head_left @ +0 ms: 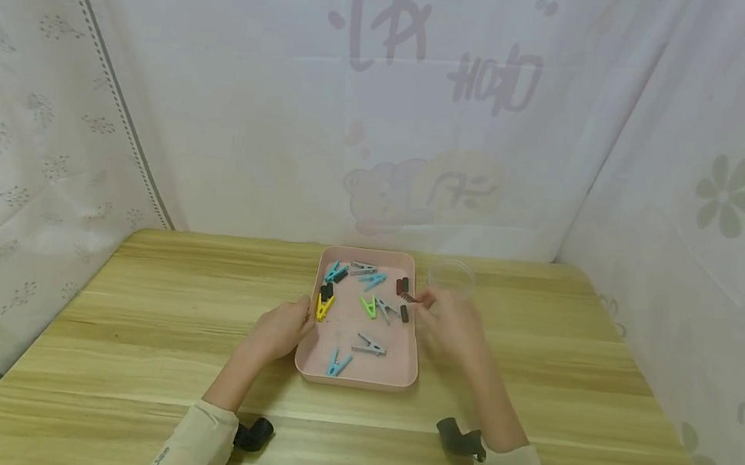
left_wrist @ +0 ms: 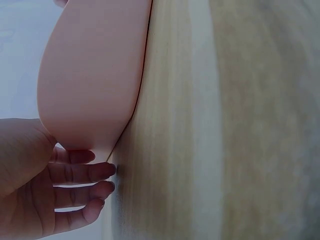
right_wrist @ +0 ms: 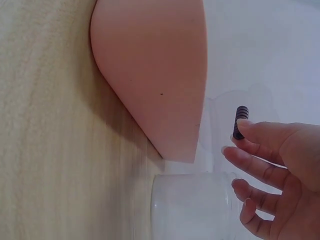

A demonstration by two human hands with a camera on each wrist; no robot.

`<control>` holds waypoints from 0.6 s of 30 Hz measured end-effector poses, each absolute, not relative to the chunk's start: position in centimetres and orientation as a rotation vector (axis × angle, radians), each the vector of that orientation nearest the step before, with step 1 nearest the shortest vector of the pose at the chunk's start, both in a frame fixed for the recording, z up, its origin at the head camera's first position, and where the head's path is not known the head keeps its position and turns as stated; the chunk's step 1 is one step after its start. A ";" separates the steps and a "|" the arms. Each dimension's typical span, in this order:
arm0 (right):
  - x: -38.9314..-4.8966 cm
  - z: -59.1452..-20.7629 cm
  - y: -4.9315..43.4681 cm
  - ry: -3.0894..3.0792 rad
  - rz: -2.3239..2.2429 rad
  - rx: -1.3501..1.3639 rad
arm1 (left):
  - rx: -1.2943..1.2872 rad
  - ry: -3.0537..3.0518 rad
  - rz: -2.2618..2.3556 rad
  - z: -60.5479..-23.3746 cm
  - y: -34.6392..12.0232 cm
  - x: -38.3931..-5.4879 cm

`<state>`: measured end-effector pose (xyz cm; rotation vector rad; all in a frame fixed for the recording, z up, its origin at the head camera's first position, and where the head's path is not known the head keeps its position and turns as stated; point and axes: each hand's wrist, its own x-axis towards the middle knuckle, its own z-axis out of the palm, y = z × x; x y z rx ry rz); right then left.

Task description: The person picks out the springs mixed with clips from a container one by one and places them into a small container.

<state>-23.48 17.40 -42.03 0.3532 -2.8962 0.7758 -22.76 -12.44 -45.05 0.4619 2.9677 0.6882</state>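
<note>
My right hand pinches a small dark ribbed cylinder between thumb and fingertips, over the right rim of a pink tray. The other right-hand fingers are loosely bent. Along the tray's left side, my left hand holds the edge; in the left wrist view its thumb passes out of sight behind the tray corner and its fingers bend beside the wall. Inside the tray lie a yellow clip, a green clip, several blue and grey clips, and several small dark pieces, including one near the right wall.
A clear round container stands right of the tray's far end, partly behind my right hand. The wooden table meets patterned cloth at the back and sides. Black mounts sit at both wrists.
</note>
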 end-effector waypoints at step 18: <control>-23.4 -41.7 18.7 -2.857 0.794 0.325 | 0.450 2.964 0.678 -45.1 -12.5 -22.9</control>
